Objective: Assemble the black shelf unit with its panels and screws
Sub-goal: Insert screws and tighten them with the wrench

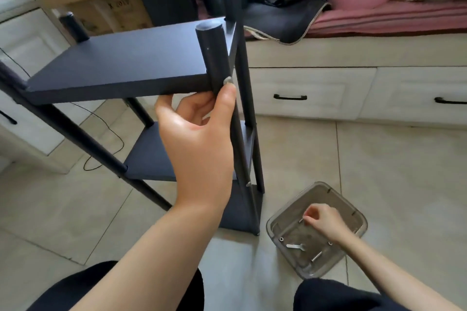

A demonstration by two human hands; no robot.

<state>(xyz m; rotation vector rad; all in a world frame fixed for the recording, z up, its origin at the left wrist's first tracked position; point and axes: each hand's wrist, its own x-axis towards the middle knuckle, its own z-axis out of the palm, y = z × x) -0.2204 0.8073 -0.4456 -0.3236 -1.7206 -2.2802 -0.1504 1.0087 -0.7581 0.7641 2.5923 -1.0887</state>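
The black shelf (131, 68) stands on the tiled floor (391, 174) in the left and centre of the frame, its top panel (118, 63) tilted across the upper left and two lower panels showing beneath it. Round black posts run down its corners; the near right post (213, 58) rises just above the top panel. The left hand (199, 134) reaches up in the centre of the frame, fingers curled under the panel's front edge and thumb pressed against that post, its tip just below a silver screw (228, 80) seated in the post's side. At the lower right, a clear plastic tray (351, 207) sits on the floor just beside the shelf's foot, with a few small metal parts (295, 246) in it. The right hand (322, 221) is down inside the tray, fingers bunched narrowly together; whether they pinch anything cannot be told. White drawers (313, 93) with black handles cross the right side.
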